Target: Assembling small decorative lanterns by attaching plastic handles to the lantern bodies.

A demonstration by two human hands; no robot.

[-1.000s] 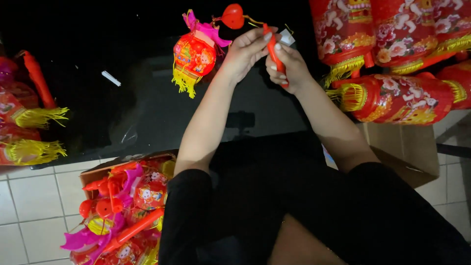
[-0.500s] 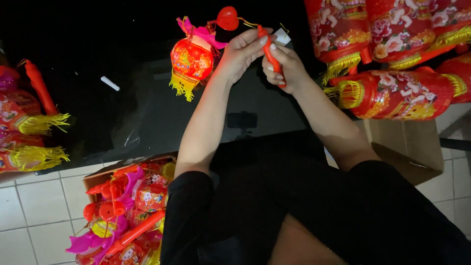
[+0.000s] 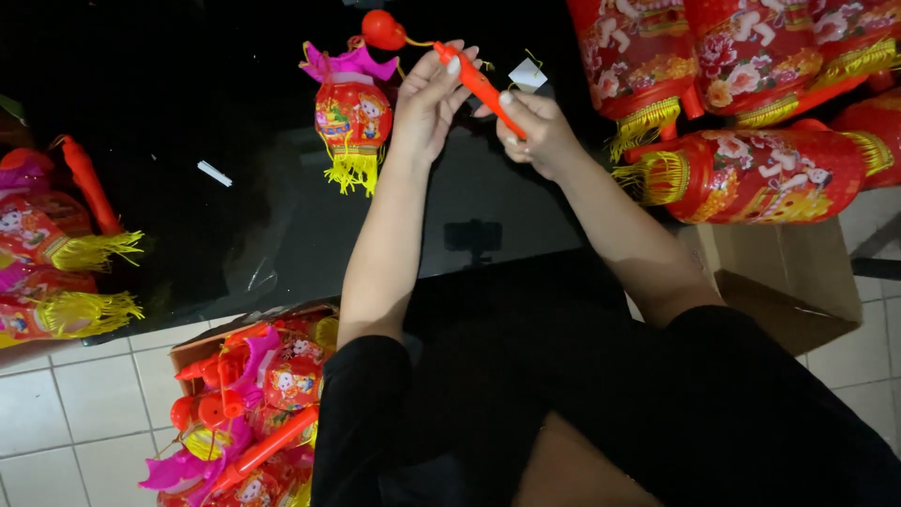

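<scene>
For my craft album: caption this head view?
Both hands, left hand and right hand, hold a red stick with a small tasselled lantern dangling over a dark table.

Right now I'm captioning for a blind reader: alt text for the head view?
Both hands, left hand and right hand, hold an orange stick from which a small red lantern hangs above a black table.
</scene>
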